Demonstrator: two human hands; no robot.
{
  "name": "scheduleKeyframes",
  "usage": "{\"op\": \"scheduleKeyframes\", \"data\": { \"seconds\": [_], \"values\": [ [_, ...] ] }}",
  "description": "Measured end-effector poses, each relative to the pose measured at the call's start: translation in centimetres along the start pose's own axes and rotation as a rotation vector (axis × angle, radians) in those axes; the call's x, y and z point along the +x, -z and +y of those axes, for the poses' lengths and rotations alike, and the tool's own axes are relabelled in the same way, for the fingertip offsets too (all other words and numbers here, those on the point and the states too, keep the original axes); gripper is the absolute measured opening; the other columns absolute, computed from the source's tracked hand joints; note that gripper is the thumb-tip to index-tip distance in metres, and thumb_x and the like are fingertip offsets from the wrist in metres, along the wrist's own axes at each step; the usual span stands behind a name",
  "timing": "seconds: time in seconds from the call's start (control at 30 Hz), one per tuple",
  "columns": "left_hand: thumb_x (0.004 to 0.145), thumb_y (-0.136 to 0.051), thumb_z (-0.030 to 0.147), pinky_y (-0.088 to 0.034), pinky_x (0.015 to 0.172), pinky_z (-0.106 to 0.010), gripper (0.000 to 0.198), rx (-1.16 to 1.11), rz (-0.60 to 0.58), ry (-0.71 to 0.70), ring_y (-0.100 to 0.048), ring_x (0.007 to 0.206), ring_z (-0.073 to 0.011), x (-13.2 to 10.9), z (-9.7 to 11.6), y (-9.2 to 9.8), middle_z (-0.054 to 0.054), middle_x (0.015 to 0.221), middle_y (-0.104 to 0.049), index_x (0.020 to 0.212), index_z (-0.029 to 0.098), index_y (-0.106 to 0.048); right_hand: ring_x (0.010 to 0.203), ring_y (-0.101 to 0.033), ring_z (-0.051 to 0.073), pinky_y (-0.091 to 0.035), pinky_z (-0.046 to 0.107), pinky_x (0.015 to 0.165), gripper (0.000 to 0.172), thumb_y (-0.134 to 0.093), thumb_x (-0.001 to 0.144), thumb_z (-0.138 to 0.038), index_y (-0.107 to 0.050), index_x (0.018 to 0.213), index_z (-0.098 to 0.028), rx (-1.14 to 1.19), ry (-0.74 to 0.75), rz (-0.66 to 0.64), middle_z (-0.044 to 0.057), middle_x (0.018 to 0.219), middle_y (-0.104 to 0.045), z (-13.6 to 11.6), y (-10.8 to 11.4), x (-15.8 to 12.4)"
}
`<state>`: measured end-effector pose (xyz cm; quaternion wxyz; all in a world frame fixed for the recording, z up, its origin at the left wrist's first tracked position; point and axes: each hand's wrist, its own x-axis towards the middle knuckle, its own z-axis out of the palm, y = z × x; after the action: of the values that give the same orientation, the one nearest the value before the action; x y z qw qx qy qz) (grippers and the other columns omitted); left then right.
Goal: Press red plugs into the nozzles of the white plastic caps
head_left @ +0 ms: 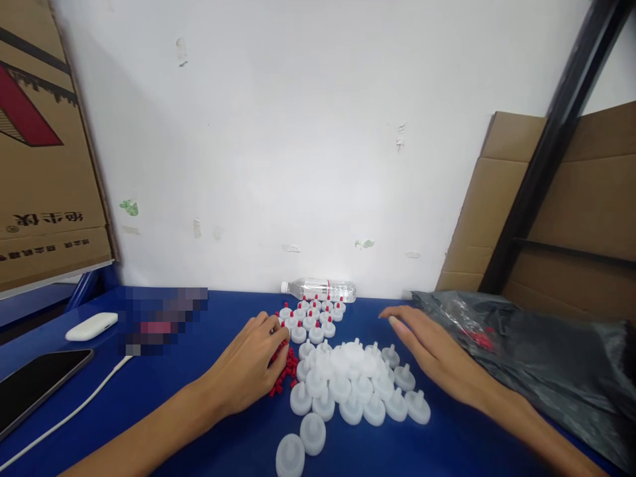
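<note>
A heap of white plastic discs lies on the blue table between my hands. Behind it stand several white discs fitted with red caps. My left hand rests over a small pile of loose red caps, its fingers curled down onto them; whether it pinches one is hidden. My right hand lies flat, fingers stretched out, just right of the white discs and touching none of them clearly.
A clear water bottle lies against the white wall. A dark plastic bag with red pieces sits at the right. At the left are a phone, a white power bank with cable, and cardboard boxes.
</note>
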<state>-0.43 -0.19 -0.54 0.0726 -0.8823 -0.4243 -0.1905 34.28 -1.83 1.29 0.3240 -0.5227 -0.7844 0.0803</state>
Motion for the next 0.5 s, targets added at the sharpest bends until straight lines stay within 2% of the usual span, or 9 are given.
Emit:
{"op": "scheduleKeyframes", "data": {
  "seconds": [0.07, 0.13, 0.23, 0.33, 0.43, 0.5],
  "values": [
    [0.101, -0.042, 0.017, -0.046, 0.085, -0.045, 0.022, 0.0, -0.007, 0.001, -0.053, 0.094, -0.0269, -0.1, 0.0, -0.2, -0.009, 0.099, -0.061, 0.095, 0.019, -0.063, 0.137, -0.049, 0.03, -0.032, 0.053, 0.12, 0.048, -0.032, 0.105, -0.061, -0.055, 0.138, -0.033, 0.18, -0.089, 0.055, 0.005, 0.144, -0.058, 0.9, -1.6, -0.5],
    [0.101, -0.042, 0.017, -0.046, 0.086, -0.045, 0.022, -0.002, -0.011, 0.002, -0.053, 0.094, -0.0272, -0.1, 0.0, -0.3, -0.009, 0.099, -0.061, 0.097, 0.019, -0.064, 0.143, -0.043, 0.029, -0.029, 0.053, 0.123, 0.056, -0.026, 0.104, -0.066, -0.053, 0.142, -0.034, 0.4, -0.184, 0.112, 0.003, 0.152, -0.053, 1.8, -3.3, -1.1],
    [0.101, -0.041, 0.018, -0.045, 0.088, -0.046, 0.023, -0.027, 0.005, 0.01, -0.053, 0.097, -0.0281, 0.0, 0.0, -0.2, -0.01, 0.104, -0.061, 0.105, 0.019, -0.064, 0.149, -0.038, 0.026, -0.026, 0.049, 0.125, 0.062, -0.026, 0.102, -0.071, -0.053, 0.145, -0.035, 0.655, -0.279, 0.11, 0.001, 0.157, -0.049, 2.4, -5.3, -1.5],
    [0.099, -0.045, 0.019, -0.044, 0.087, -0.044, 0.019, -0.093, 0.033, -0.014, -0.052, 0.099, -0.0272, -0.1, 0.3, 0.6, -0.009, 0.11, -0.059, 0.111, 0.02, -0.06, 0.15, -0.036, 0.026, -0.022, 0.048, 0.127, 0.065, -0.03, 0.101, -0.073, -0.055, 0.145, -0.033, 0.784, -0.325, 0.104, 0.003, 0.158, -0.049, 2.2, -6.0, -1.5],
    [0.093, -0.05, 0.017, -0.042, 0.081, -0.04, 0.008, -0.14, -0.036, -0.135, -0.05, 0.088, -0.0231, -0.3, 0.7, 1.6, -0.006, 0.096, -0.058, 0.087, 0.02, -0.055, 0.15, -0.036, 0.026, -0.021, 0.048, 0.127, 0.065, -0.033, 0.1, -0.074, -0.057, 0.143, -0.033, 0.835, -0.327, 0.117, 0.003, 0.157, -0.05, 1.7, -6.0, -1.3],
    [0.089, -0.053, 0.015, -0.04, 0.08, -0.039, 0.017, -0.139, -0.088, -0.229, -0.048, 0.081, -0.0213, -0.5, 1.0, 2.0, -0.004, 0.083, -0.056, 0.074, 0.02, -0.048, 0.15, -0.037, 0.026, -0.02, 0.048, 0.127, 0.064, -0.034, 0.099, -0.075, -0.059, 0.141, -0.034, 0.843, -0.329, 0.108, 0.002, 0.156, -0.052, 1.5, -5.9, -1.3]
  ]
}}
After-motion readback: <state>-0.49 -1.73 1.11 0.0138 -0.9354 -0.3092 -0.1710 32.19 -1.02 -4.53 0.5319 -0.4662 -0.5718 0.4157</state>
